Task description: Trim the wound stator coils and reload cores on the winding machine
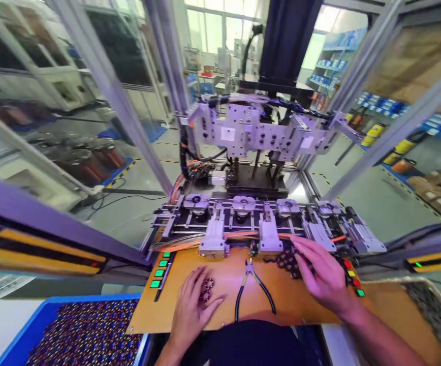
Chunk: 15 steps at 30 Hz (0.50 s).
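Observation:
My left hand rests on the orange work board, its fingers curled over a few small dark ring-shaped cores. My right hand lies palm down further right, fingers spread over a pile of the same dark cores at the foot of the machine. Between the hands lie small cutting pliers with black handles. Behind the board stands a winding machine with several round stations in a row.
A blue bin full of small dark cores sits at the lower left. Green buttons line the board's left edge; red, yellow and green ones sit at its right. Aluminium frame posts and clear panels enclose the machine.

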Tool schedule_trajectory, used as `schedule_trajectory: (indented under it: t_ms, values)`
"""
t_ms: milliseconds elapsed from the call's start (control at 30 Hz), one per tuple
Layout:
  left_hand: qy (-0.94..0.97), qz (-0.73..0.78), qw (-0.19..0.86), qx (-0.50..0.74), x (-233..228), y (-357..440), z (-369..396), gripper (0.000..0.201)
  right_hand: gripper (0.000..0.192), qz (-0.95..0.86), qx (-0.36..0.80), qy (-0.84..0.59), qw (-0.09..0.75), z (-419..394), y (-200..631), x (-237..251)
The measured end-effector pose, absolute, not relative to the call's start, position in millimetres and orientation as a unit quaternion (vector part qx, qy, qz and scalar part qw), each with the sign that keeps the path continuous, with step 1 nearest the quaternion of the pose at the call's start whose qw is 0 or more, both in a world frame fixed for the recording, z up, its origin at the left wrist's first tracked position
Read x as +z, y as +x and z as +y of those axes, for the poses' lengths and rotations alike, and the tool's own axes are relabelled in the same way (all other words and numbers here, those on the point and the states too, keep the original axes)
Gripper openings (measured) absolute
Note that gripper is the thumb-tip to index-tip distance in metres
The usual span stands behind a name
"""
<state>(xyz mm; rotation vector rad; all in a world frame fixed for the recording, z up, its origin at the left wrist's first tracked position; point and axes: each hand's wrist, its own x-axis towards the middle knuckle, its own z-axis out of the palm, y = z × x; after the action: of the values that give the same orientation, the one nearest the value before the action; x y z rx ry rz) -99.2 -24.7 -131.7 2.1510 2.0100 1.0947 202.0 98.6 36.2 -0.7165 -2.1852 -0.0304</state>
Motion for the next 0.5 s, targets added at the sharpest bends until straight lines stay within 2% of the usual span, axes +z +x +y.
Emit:
schedule_trajectory:
  t_ms: [200,333,500]
  values:
    - [0.694,0.621,-0.004,0.364,-132,-100,-22,0.069,0.018,-0.817,-0.038,-0.464,0.339,62,291,-39]
    - [0.682,0.624,-0.049,0.379,-123,-96,-24,0.061,0.020,-0.807,-0.017,-0.520,0.280,38,312,-78]
    - [0.684,0.607,-0.089,0.395,-96,-90,-31,0.038,0.018,-0.799,0.005,-0.548,0.249,30,316,-96]
